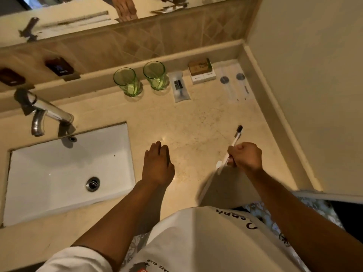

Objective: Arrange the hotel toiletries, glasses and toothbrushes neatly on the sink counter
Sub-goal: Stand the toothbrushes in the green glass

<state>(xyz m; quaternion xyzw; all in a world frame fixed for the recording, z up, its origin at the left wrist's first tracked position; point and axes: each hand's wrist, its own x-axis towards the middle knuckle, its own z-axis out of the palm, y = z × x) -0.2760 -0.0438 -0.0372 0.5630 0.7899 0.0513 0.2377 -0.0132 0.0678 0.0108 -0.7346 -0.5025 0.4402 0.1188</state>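
Right hand holds one toothbrush; two glasses beyond.

2 green glasses, white toothbrush

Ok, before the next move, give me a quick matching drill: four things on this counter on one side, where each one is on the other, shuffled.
Things:
1. toothbrush
2. two green glasses
3. left hand
4. small boxes

Places or states:
A. stacked near the back ledge, right of the clear sachet
B. gripped in the right hand, bristles pointing away
C. resting flat on the counter beside the sink
D. upright side by side, right of the tap

Pairs: 1-B, 2-D, 3-C, 4-A
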